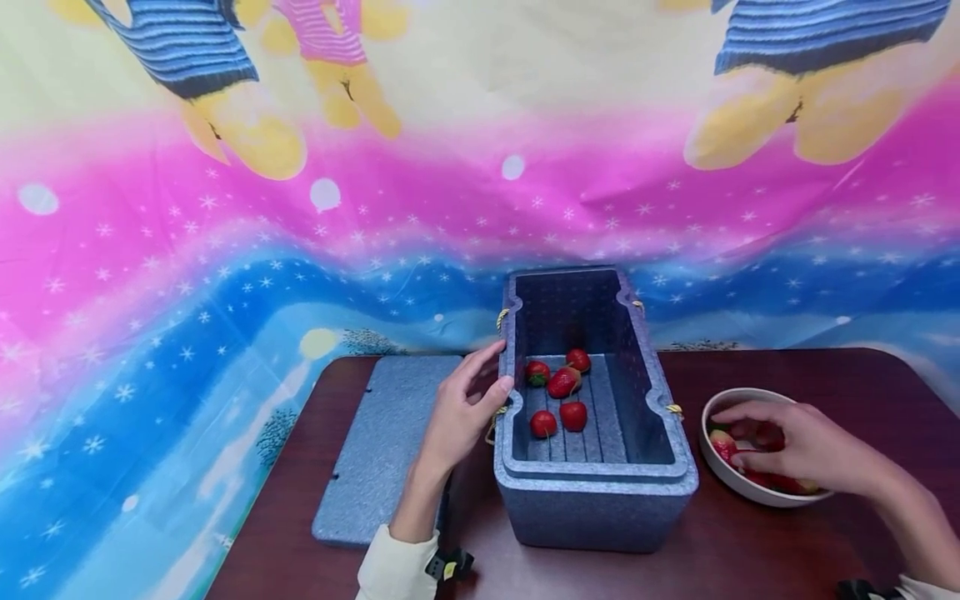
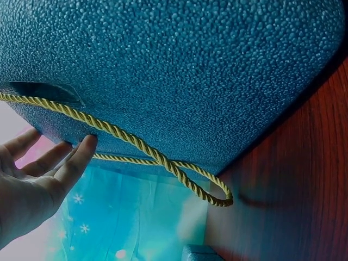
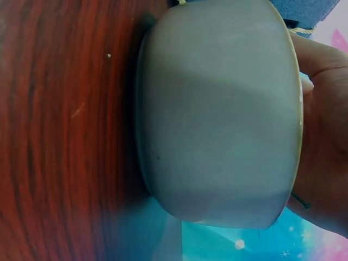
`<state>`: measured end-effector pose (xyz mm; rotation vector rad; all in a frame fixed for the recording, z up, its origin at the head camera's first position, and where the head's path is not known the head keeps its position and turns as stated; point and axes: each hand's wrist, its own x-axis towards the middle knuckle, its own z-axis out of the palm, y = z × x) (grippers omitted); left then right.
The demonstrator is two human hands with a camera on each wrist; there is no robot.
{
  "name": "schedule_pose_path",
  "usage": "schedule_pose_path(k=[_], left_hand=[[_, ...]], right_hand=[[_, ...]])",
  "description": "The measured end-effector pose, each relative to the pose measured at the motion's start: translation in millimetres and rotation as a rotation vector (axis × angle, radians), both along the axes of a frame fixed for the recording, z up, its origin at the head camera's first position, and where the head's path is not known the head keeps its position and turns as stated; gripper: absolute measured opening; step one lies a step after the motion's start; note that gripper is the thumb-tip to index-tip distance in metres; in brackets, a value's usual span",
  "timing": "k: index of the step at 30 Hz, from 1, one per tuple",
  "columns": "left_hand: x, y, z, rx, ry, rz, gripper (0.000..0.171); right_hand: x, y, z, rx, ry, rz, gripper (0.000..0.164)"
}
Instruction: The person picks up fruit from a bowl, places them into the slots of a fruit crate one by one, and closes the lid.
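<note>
Strawberries [image 1: 723, 446] sit right under the right hand [image 1: 813, 446], fingers bent down among them, though I can't tell if they've actually pinched one. They're in a pale bowl [image 3: 217, 119], between 3 and 4 o'clock from the grey box [image 1: 596, 508], which looks like a spot picked for easy right-hand reach. Left hand [image 1: 461, 412] is at the box's 9 o'clock, fingers loosely extended and touching the side, not wrapped round anything; my guess is it's just steadying the box. Five more berries lie on the box floor, mostly toward 6 o'clock. Yellow rope [image 2: 125, 136] hangs on that left side, probably for carrying. Flat grey lid [image 1: 390, 450] lies off around 8 to 9 o'clock on the counter [image 1: 862, 383], likely parked there so the top's accessible. Printed cloth [image 1: 450, 183] hangs behind at 12.
</note>
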<state>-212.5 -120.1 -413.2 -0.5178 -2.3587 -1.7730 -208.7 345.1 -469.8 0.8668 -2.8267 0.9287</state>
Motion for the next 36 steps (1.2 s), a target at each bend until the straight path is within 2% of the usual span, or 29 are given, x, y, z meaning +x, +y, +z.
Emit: schedule_pose_path(k=[4, 10, 15, 21, 27, 30, 36], left_hand=[[0.0, -1, -0.5, 0.006, 0.003, -0.005, 0.053], [-0.4, 1, -1.3, 0.008, 0.011, -0.012, 0.053], [-0.6, 2, -1.7, 0.013, 0.005, -0.011, 0.052], [-0.2, 1, -1.6, 0.010, 0.001, -0.007, 0.053], [2.0, -1, -1.5, 0.007, -0.003, -0.003, 0.053], [2.3, -1, -1.4, 0.008, -0.004, -0.002, 0.053], [0.5, -1, -0.5, 0.002, 0.005, -0.006, 0.053]], right_hand=[[-0.6, -1, -3.3, 0.060, -0.095, 0.037, 0.050], [0.4, -3, -4.4, 0.088, -0.069, 0.022, 0.051], [0.1, -3, -3.4, 0.080, -0.088, 0.021, 0.051], [-1.5, -7, -7.8, 0.066, 0.017, 0.030, 0.053], [-0.7, -8, -3.2, 0.031, -0.019, 0.032, 0.054], [2.6, -6, 1.5, 0.004, -0.022, 0.010, 0.056], [7.8, -3, 13.2, 0.020, 0.023, -0.097, 0.058]])
